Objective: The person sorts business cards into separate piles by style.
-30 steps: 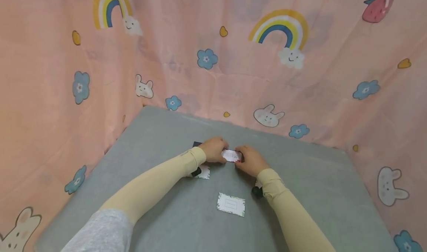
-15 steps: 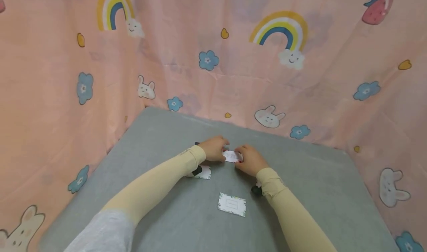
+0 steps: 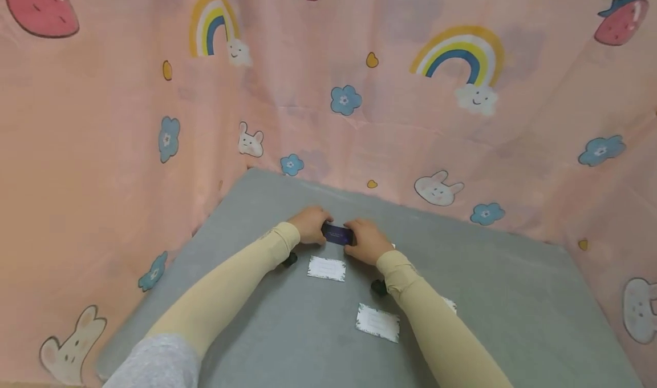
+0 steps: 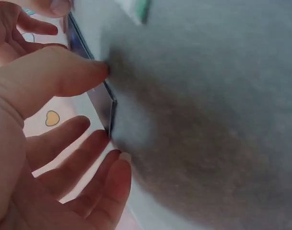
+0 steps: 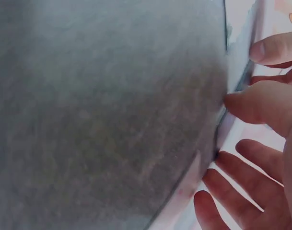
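Both hands meet over the middle of the grey table (image 3: 493, 296) and hold a small dark blue card (image 3: 337, 234) between them. My left hand (image 3: 318, 230) pinches its left end, and my right hand (image 3: 356, 238) pinches its right end. In the left wrist view the card's thin dark edge (image 4: 106, 103) stands against the table, with the thumb (image 4: 69, 76) on its near face and the fingers (image 4: 95, 163) behind it. The right wrist view shows the same grip on the card (image 5: 236, 72) from the other side, thumb (image 5: 261, 105) in front.
A white card with a leafy border (image 3: 327, 268) lies just in front of the hands. A second white card (image 3: 378, 322) lies nearer me, and a third (image 3: 449, 304) is half hidden by the right forearm. Pink patterned cloth (image 3: 359, 120) hangs behind and beside the table.
The hands held a white card before; now a dark blue card is between them. The head view has shifted, so the table sits further right in frame.
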Tool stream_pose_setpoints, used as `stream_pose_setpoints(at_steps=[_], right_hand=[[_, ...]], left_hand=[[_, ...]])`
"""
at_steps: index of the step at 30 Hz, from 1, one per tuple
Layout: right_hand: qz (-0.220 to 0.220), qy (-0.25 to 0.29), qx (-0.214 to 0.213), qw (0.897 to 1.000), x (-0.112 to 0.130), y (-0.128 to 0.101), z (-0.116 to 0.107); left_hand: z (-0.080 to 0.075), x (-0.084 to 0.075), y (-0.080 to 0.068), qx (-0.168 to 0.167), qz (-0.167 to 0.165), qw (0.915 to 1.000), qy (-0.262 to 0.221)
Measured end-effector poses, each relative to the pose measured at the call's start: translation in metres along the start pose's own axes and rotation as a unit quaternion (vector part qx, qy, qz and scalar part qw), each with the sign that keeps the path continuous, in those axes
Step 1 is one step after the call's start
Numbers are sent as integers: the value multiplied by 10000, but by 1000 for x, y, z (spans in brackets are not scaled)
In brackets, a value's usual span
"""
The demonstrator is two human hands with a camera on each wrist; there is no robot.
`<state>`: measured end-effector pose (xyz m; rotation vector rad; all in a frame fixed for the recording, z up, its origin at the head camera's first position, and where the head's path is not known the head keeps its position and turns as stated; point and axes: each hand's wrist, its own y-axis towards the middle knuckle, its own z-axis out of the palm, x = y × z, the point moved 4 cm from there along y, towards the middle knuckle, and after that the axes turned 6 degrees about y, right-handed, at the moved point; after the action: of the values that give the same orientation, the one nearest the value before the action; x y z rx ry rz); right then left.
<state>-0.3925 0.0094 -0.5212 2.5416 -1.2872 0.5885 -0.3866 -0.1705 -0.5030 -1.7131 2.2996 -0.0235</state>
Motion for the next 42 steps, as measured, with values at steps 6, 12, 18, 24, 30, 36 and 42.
stream_pose_setpoints(at_steps=[6,12,18,24,30,36,42], right_hand=[[238,251,-115,9993,-2,0,8],[42,146,-276,9995,5,-10,3],[-241,156,-308,9991,19,-44,1],[-446,63,-148,9989,39,-57,9],[-491,-173,-4,9986,47,-63,20],[-389,-55,18,9992,33,-75,13],[-366,-121,-109,9992,11,-90,-6]], left_hand=[[10,3,2,-115,116,9998,-65],[11,8,-8,-281,-1,9989,-377],[8,-7,-40,-163,257,9968,-740],[8,-22,-65,193,452,9985,-253],[12,-29,-78,210,406,9989,-122],[16,-44,-73,211,691,9972,200],[23,-68,-57,29,961,9949,299]])
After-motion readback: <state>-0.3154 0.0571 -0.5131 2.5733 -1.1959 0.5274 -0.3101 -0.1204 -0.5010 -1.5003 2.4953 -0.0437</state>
